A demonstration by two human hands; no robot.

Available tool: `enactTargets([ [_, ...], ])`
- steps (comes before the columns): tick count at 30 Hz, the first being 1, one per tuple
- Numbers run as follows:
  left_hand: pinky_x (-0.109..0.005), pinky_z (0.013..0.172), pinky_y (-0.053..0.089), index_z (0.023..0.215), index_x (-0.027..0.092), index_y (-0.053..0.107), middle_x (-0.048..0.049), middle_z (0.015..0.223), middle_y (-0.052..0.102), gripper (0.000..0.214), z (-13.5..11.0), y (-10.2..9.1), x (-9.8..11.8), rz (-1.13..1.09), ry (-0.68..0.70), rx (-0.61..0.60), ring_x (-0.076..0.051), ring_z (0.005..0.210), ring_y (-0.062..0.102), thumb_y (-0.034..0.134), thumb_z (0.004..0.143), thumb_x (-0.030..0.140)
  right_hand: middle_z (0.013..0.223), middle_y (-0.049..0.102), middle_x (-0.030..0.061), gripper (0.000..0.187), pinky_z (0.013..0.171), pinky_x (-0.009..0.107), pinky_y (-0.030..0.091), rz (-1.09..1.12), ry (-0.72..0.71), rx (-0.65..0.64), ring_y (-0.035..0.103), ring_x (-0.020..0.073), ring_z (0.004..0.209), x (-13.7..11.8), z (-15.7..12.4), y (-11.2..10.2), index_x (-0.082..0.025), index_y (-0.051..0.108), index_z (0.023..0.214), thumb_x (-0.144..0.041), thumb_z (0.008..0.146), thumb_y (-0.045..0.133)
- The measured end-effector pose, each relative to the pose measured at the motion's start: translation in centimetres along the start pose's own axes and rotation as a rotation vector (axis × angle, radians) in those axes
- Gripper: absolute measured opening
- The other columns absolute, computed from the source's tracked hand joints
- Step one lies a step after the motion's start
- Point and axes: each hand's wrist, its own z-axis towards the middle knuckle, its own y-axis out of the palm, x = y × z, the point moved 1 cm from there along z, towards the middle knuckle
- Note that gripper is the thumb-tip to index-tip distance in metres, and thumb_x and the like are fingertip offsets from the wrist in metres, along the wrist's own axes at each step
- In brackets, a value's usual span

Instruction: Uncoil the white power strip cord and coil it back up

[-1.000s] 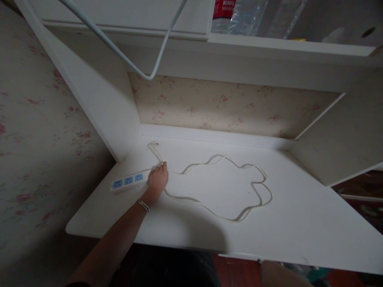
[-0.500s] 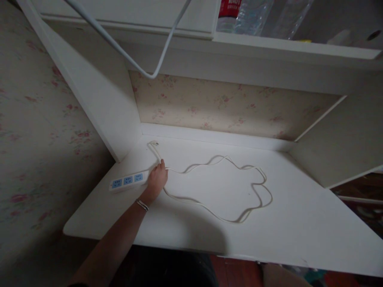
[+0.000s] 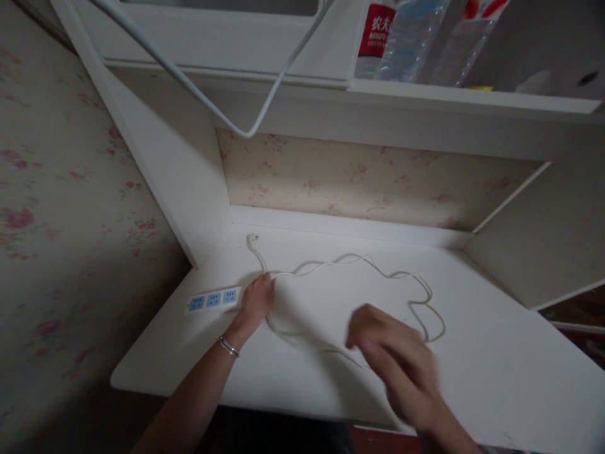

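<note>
A white power strip [image 3: 212, 301] with blue socket faces lies on the left of the white desk. Just right of it, my left hand [image 3: 258, 299] is closed around the strip's white power cord [image 3: 321, 265]. The cord spreads rightward over the desk in a wide, wavy loop. Its plug [image 3: 253, 238] rests beyond the left hand, near the back. My right hand [image 3: 394, 356] is over the front right part of the loop, hiding some of it. It is blurred, with bent fingers, and I cannot tell whether it touches the cord.
Above the desk is a shelf [image 3: 472, 101] with several plastic bottles [image 3: 375, 41]. A thick, pale cable or rod [image 3: 246, 133] hangs down in a V at the upper left. White side panels [image 3: 165, 145] and flowered wallpaper [image 3: 312, 183] enclose the desk.
My right hand has come up from below the desk's front edge to over the cord loop. The plug has shifted slightly. My left hand stays on the cord while the view tilts.
</note>
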Motion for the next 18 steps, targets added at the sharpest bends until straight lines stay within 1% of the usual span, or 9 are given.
enactTargets([
  [2, -0.029, 0.075, 0.047, 0.106, 0.014, 0.061, -0.0131, 0.099, 0.069, 0.034, -0.4, -0.2, 0.0, -0.023, 0.008, -0.021, -0.021, 0.088, 0.067, 0.032, 0.098, 0.030, 0.099, 0.069, 0.0061, 0.028, 0.082, 0.035, 0.052, -0.051, 0.058, -0.059, 0.064, 0.0203, 0.091, 2.8, 3.4, 1.3, -0.025, 0.068, 0.096, -0.027, 0.096, 0.040],
  [3, -0.029, 0.074, 0.047, 0.104, 0.014, 0.061, -0.0131, 0.097, 0.070, 0.034, -0.5, -0.3, 0.0, -0.034, 0.010, -0.030, -0.021, 0.086, 0.067, 0.032, 0.098, 0.029, 0.098, 0.070, 0.0066, 0.029, 0.085, 0.036, 0.050, -0.096, 0.081, -0.107, 0.065, 0.0213, 0.092, 4.7, 5.2, 2.3, -0.023, 0.069, 0.095, -0.024, 0.094, 0.040],
  [5, -0.030, 0.072, 0.046, 0.101, 0.013, 0.061, -0.0136, 0.093, 0.071, 0.033, -0.6, -0.4, 0.0, -0.060, 0.011, -0.048, -0.022, 0.085, 0.068, 0.032, 0.097, 0.028, 0.112, 0.067, 0.0103, 0.029, 0.094, 0.039, 0.046, -0.197, 0.082, -0.197, 0.062, 0.0242, 0.104, 8.4, 8.2, 4.8, -0.018, 0.067, 0.108, -0.019, 0.089, 0.044],
  [6, -0.030, 0.072, 0.046, 0.100, 0.013, 0.061, -0.0135, 0.091, 0.071, 0.033, -0.5, -0.4, 0.0, -0.074, 0.010, -0.056, -0.022, 0.084, 0.068, 0.032, 0.097, 0.027, 0.124, 0.061, 0.0130, 0.037, 0.100, 0.040, 0.042, -0.216, 0.059, -0.215, 0.057, 0.0253, 0.114, 9.9, 9.5, 6.2, -0.015, 0.060, 0.120, -0.017, 0.086, 0.046],
  [8, -0.029, 0.070, 0.045, 0.097, 0.013, 0.061, -0.0124, 0.087, 0.071, 0.030, -0.4, -0.5, 0.0, -0.108, 0.007, -0.072, -0.021, 0.082, 0.068, 0.034, 0.097, 0.026, 0.142, 0.044, 0.0160, 0.058, 0.107, 0.039, 0.035, -0.211, -0.028, -0.176, 0.042, 0.0254, 0.130, 11.9, 11.5, 9.0, -0.012, 0.039, 0.140, -0.016, 0.083, 0.050],
  [10, -0.028, 0.068, 0.044, 0.095, 0.015, 0.060, -0.0106, 0.084, 0.071, 0.027, -0.2, -0.7, -0.2, -0.143, 0.005, -0.082, -0.020, 0.081, 0.068, 0.035, 0.096, 0.026, 0.146, 0.037, 0.0161, 0.069, 0.108, 0.040, 0.034, -0.205, -0.088, -0.114, 0.036, 0.0252, 0.134, 12.6, 13.1, 11.3, -0.015, 0.029, 0.144, -0.016, 0.080, 0.054],
  [13, -0.027, 0.068, 0.043, 0.092, 0.017, 0.058, -0.0073, 0.083, 0.071, 0.027, 0.0, -1.1, -0.6, -0.198, 0.010, -0.084, -0.018, 0.081, 0.067, 0.034, 0.097, 0.028, 0.139, 0.044, 0.0151, 0.066, 0.102, 0.039, 0.038, -0.189, -0.146, -0.028, 0.044, 0.0234, 0.126, 12.2, 15.2, 13.3, -0.016, 0.031, 0.139, -0.013, 0.077, 0.055],
  [15, -0.025, 0.067, 0.042, 0.091, 0.018, 0.057, -0.0048, 0.081, 0.070, 0.031, 0.0, -1.4, -0.9, -0.229, 0.021, -0.085, -0.016, 0.078, 0.067, 0.030, 0.099, 0.031, 0.129, 0.052, 0.0146, 0.057, 0.097, 0.037, 0.040, -0.183, -0.156, 0.005, 0.050, 0.0220, 0.116, 11.9, 16.2, 13.7, -0.015, 0.035, 0.132, -0.012, 0.078, 0.053],
  [18, -0.023, 0.063, 0.040, 0.090, 0.020, 0.055, -0.0018, 0.075, 0.069, 0.033, -0.2, -1.5, -1.3, -0.291, 0.039, -0.102, -0.014, 0.070, 0.065, 0.027, 0.100, 0.034, 0.113, 0.060, 0.0114, 0.040, 0.094, 0.037, 0.039, -0.197, -0.174, 0.007, 0.054, 0.0224, 0.107, 11.7, 16.8, 13.3, -0.016, 0.046, 0.119, -0.016, 0.079, 0.054],
])
